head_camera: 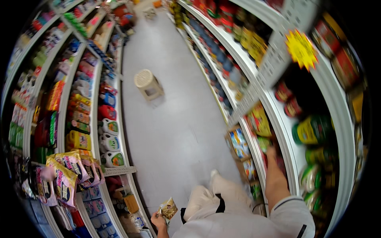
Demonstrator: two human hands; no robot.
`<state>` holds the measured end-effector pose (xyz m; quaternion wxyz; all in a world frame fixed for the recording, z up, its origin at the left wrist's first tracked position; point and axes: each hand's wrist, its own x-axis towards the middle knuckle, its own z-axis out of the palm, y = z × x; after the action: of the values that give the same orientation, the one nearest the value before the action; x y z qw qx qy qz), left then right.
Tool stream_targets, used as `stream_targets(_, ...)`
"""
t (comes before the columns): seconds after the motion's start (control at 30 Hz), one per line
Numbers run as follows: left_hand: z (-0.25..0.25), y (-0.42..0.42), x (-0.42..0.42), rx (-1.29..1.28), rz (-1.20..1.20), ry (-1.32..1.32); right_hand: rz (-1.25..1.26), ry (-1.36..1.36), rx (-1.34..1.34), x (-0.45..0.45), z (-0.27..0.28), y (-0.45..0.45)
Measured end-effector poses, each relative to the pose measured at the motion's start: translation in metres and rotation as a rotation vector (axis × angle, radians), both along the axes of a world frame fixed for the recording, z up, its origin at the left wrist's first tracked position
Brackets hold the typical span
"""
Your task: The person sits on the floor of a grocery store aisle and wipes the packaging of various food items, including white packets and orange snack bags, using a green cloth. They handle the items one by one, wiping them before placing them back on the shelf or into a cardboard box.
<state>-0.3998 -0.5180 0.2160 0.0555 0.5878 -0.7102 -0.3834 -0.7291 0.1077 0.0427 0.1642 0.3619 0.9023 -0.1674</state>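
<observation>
My left hand (158, 220), low beside my left leg, pinches a small gold-and-brown food packet (168, 207) by one end. My right arm stretches forward into a low shelf (262, 175) on the right. There my right hand (271, 152) is at a green packet (263, 143), with a larger yellow-and-red packet (259, 120) just beyond. Blur and the shelf hide the right fingers, so their grip is unclear.
A beige plastic stool (148, 84) stands on the grey aisle floor (172, 134). Opened cartons of packets (239, 144) sit low at the right. Bottled detergent (111, 142) fills the left shelves, where pink-and-gold packs (67, 181) hang outward. A yellow starburst tag (301, 50) juts from the right rack.
</observation>
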Motion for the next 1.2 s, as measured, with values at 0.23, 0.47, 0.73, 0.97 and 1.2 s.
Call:
stream_targets(0.23,0.011,-0.021,-0.06,-0.043,0.103,-0.147,-0.102,0.304,-0.089,0.021,0.097,-0.069)
stream_targets(0.47,-0.027,-0.085,-0.157,-0.014,-0.178,-0.338,0.016,0.487,0.06,0.013,0.195,-0.131)
stream_targets(0.73,-0.002,-0.159,-0.365,-0.025,-0.291,-0.286,0.032,0.316,0.209,-0.022,0.183,-0.194)
stream_targets(0.97,0.006,-0.216,-0.579,-0.091,-0.341,-0.128,0.462,0.472,-0.047,-0.201,0.185,-0.266)
stream_targets(1.2,-0.008,-0.241,-0.679,-0.01,-0.213,-0.163,0.397,0.281,-0.134,-0.46,0.159,-0.355)
